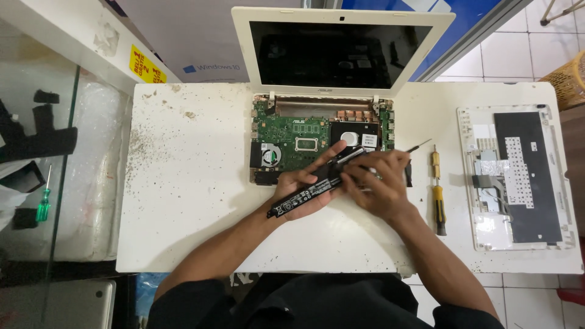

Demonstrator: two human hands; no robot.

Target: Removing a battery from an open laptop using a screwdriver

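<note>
We've got one head-worn view only, looking almost straight down from above the seated person onto the white table (183, 201), near enough that the table fills most of the width, with both forearms entering from the bottom edge and tiled floor (524, 49) at top right.

The laptop (323, 97) is sitting open at the back middle of the worktop (195, 201), with its insides showing. Both hands are meeting just in front of it. The left hand (304, 180) is lying under the battery (304, 195), and the right hand (375, 183) is resting on top of it. Right of the hands, a screwdriver (439, 204) is lying on the worktop. Further right, the keyboard cover (518, 176) is lying face down. Far left, off the worktop, another screwdriver (42, 204) is lying.
</note>
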